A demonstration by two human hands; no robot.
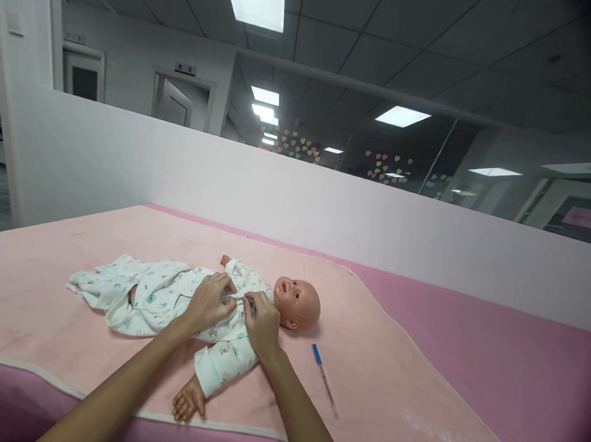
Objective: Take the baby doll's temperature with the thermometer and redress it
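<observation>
A baby doll lies on its back on a light pink blanket, head to the right. It wears a white printed romper. My left hand and my right hand both rest on the doll's chest near the neck. Each hand pinches the romper's front fabric, fingers closed. The doll's near arm sticks out toward me, its bare hand near the blanket's front edge.
A thin thermometer with a blue cap lies on the blanket right of the doll. The blanket covers a darker pink mattress. A white partition wall runs behind the bed, with glass office walls beyond.
</observation>
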